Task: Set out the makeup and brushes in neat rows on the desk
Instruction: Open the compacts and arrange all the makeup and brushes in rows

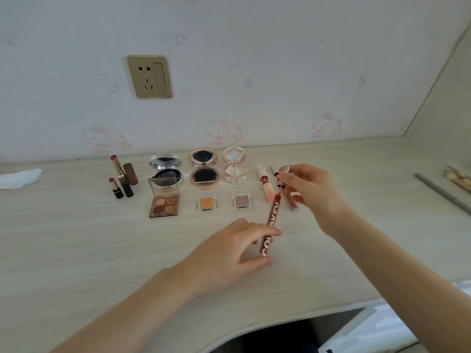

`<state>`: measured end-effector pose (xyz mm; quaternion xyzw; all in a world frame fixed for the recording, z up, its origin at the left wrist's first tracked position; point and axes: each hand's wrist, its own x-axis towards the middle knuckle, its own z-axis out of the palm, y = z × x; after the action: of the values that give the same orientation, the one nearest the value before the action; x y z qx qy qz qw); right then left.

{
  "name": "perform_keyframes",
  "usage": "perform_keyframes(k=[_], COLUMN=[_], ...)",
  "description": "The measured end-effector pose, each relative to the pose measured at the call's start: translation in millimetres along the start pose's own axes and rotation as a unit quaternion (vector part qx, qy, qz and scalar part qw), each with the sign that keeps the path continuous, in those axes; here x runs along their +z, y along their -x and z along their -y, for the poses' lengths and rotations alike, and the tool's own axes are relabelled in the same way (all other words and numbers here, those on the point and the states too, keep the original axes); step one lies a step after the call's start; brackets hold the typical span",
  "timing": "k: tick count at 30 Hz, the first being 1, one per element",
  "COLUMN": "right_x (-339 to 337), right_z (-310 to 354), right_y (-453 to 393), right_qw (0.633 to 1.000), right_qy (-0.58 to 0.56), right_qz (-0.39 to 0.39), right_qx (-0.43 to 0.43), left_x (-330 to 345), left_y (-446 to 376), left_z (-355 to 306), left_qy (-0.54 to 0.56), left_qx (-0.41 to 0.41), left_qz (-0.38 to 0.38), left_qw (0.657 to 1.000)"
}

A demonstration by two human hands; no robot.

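Your left hand (237, 250) pinches a dark red gloss tube (269, 225), tilted above the desk (76, 238). Your right hand (305, 189) holds its wand cap (283, 175) just over the tube's mouth. Beyond lie open compacts (204, 168), palettes (163, 200) and lipsticks (123, 177) in rows.

Home bedroom: cartoon-cat wallpaper (221, 131), wall socket (149, 77), pale desk (76, 238).
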<state>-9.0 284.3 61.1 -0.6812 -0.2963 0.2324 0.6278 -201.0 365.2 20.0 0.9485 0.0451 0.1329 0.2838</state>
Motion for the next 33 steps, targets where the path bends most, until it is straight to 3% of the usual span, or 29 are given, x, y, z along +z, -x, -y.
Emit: perform_keyframes(k=[9, 14, 21, 33], right_x=[-45, -70, -92, -87], right_z=[-2, -3, -9, -24], right_y=[-18, -29, -55, -84], right_qw=[0.994, 0.985, 0.975, 0.969], right_qy=[0.102, 0.152, 0.205, 0.216], right_qz=[0.038, 0.069, 0.054, 0.087], right_qx=[0.016, 0.048, 0.060, 0.080], left_x=[27, 50, 71, 69], left_y=[-45, -69, -102, -112], left_z=[-28, -41, -48, -33], left_qy=[-0.141, -0.195, -0.257, -0.255], left_qx=[0.123, 0.134, 0.139, 0.193], left_qz=[-0.022, -0.041, -0.055, -0.108], left_qw=[0.982, 0.971, 0.955, 0.941])
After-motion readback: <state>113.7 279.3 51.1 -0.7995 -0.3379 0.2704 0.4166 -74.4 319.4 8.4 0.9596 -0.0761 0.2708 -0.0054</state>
